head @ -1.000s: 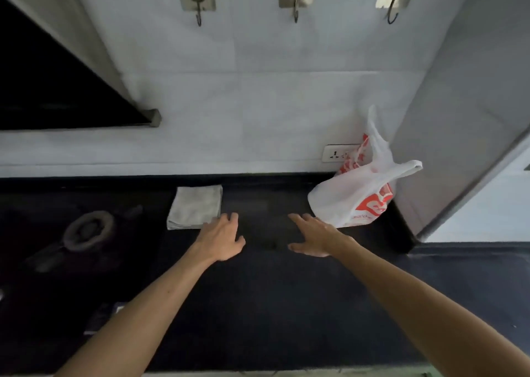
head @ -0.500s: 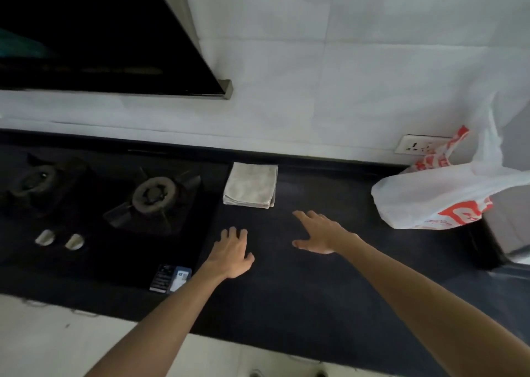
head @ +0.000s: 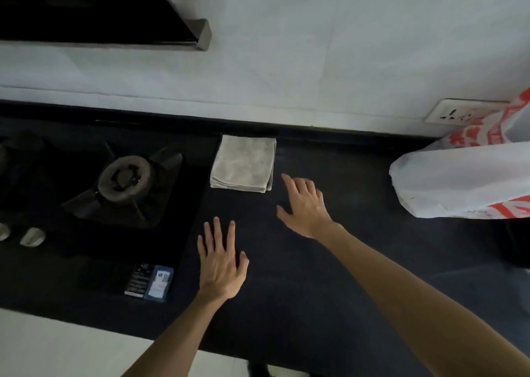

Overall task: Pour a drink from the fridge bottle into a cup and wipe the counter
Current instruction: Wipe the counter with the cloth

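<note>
Dark counter (head: 367,181), folded cloth (head: 243,163), gas hob (head: 123,176), white wall (head: 315,61)

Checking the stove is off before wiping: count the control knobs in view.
2. One knob lies in front of the burner; a second knob sits just left of it, cut off by the frame edge. Others may lie out of view.

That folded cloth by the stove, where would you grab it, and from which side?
Pinch the cloth at its near right corner, where the stacked folds show, so all layers lift together. Come from the front right: the right hand is open just beside that corner, while the stove crowds the cloth's left edge and the wall its back.
</note>
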